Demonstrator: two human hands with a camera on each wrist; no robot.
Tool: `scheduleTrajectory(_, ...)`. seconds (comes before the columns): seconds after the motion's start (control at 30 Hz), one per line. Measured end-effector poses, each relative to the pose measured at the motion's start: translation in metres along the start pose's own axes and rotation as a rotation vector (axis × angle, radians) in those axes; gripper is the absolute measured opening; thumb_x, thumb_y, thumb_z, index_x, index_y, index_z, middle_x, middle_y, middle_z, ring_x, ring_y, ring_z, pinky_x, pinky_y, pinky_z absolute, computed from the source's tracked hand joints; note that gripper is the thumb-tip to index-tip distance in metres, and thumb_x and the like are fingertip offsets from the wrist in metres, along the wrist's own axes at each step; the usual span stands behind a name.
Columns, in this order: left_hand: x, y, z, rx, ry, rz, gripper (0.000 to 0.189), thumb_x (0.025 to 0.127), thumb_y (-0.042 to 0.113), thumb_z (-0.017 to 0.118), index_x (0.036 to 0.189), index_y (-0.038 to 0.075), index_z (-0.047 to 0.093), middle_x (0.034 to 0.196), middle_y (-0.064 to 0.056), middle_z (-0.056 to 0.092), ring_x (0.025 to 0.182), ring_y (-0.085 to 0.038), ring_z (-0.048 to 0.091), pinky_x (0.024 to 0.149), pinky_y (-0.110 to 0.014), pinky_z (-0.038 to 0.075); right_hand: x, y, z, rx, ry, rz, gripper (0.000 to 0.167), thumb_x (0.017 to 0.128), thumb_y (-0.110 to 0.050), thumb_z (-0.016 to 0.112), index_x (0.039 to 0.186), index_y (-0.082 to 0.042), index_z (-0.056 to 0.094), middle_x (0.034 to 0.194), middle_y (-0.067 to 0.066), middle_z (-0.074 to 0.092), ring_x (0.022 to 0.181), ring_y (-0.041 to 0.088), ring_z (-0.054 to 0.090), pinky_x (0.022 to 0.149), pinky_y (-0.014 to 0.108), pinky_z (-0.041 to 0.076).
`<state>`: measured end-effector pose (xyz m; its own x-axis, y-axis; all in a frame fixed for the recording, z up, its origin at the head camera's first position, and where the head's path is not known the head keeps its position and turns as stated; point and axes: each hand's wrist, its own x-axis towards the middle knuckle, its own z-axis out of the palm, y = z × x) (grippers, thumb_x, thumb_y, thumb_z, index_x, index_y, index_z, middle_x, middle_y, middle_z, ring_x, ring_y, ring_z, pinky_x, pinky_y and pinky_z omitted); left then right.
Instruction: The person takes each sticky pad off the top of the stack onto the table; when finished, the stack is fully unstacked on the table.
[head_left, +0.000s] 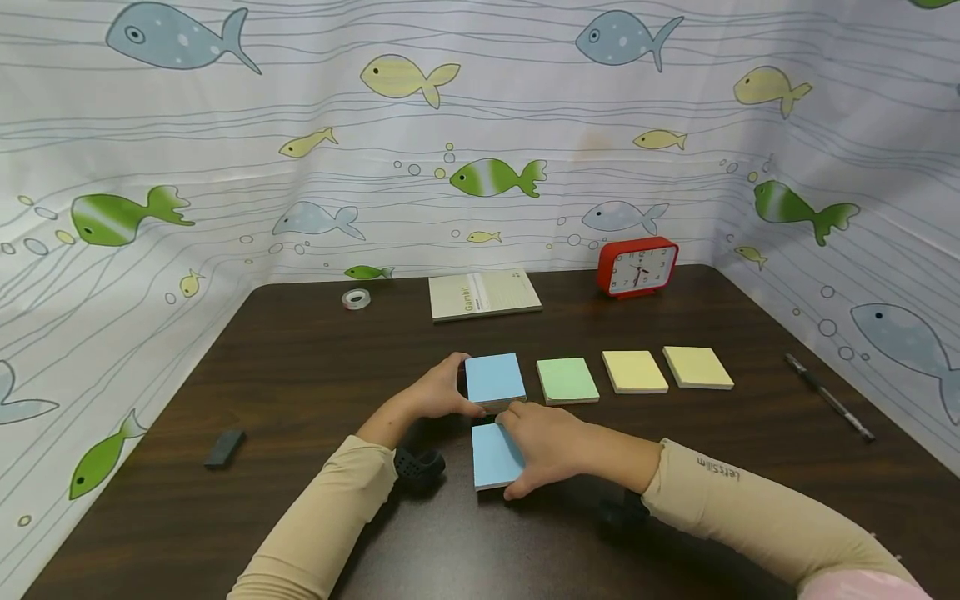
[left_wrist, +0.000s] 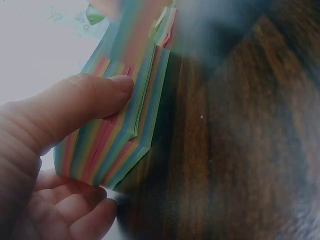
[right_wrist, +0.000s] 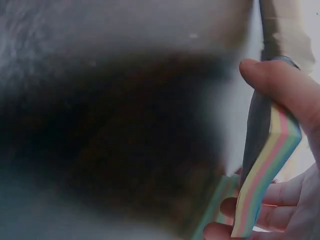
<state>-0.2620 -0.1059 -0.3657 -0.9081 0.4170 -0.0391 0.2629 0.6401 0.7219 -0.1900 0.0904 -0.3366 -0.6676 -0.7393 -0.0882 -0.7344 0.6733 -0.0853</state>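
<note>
In the head view, my left hand [head_left: 435,392] grips a thick stack of sticky notes [head_left: 495,377] with a blue top. Its striped edges, in several colours, show in the left wrist view, where the thumb [left_wrist: 95,97] presses against the stack's side. Just nearer to me, my right hand [head_left: 551,442] holds a thinner blue-topped sticky note pad [head_left: 491,457] by its right side. The right wrist view shows this pad's yellow, pink, green and blue edge [right_wrist: 267,155] between thumb and fingers, with its dark underside visible. A green pad [head_left: 567,380] lies right of the stack.
Two yellow pads [head_left: 634,372] [head_left: 698,367] lie farther right, then a pen [head_left: 828,397]. At the back are a tape roll [head_left: 356,298], a notebook [head_left: 485,294] and a red clock [head_left: 637,267]. A small dark block [head_left: 224,449] lies at left.
</note>
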Motion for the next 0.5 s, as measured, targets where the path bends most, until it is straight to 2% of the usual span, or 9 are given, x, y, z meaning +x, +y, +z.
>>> scheduleTrajectory(0.17,0.000,0.000,0.001,0.006,-0.007,-0.017,0.092,0.062,0.028,0.079,0.132,0.000,0.025,0.121,-0.015,0.040,0.106,-0.026,0.043,0.084,-0.040,0.037,0.007,-0.004,0.008,-0.119,-0.046,0.022,0.089,0.061,-0.067,0.060,0.122,-0.004,0.046,0.105,0.004,0.049,0.091,0.016,0.047,0.065,0.029,0.045)
scheduleTrajectory(0.3,0.000,-0.001,0.003,0.003,-0.006,-0.013,0.092,0.062,0.026,0.079,0.131,-0.001,0.024,0.122,-0.016,0.040,0.107,-0.027,0.042,0.084,-0.040,0.037,0.009,-0.006,0.003,-0.185,-0.057,0.014,0.095,0.063,-0.072,0.053,0.129,-0.005,0.040,0.116,0.006,0.048,0.103,0.020,0.046,0.071,0.034,0.045)
scheduleTrajectory(0.4,0.000,-0.001,0.003,0.014,-0.006,-0.019,0.093,0.062,0.025,0.080,0.132,-0.001,0.024,0.123,-0.016,0.038,0.109,-0.027,0.041,0.084,-0.041,0.037,0.010,-0.005,-0.010,-0.169,-0.025,-0.001,0.088,0.065,-0.070,0.053,0.128,-0.009,0.043,0.111,0.003,0.051,0.095,0.017,0.051,0.064,0.031,0.046)
scheduleTrajectory(0.5,0.001,-0.001,0.002,0.030,-0.005,-0.022,0.095,0.061,0.026,0.080,0.133,-0.001,0.022,0.125,-0.017,0.037,0.110,-0.029,0.041,0.084,-0.042,0.037,0.013,-0.001,-0.024,-0.129,0.041,-0.006,0.073,0.070,-0.064,0.055,0.122,-0.013,0.051,0.102,-0.001,0.055,0.082,0.012,0.055,0.054,0.027,0.044)
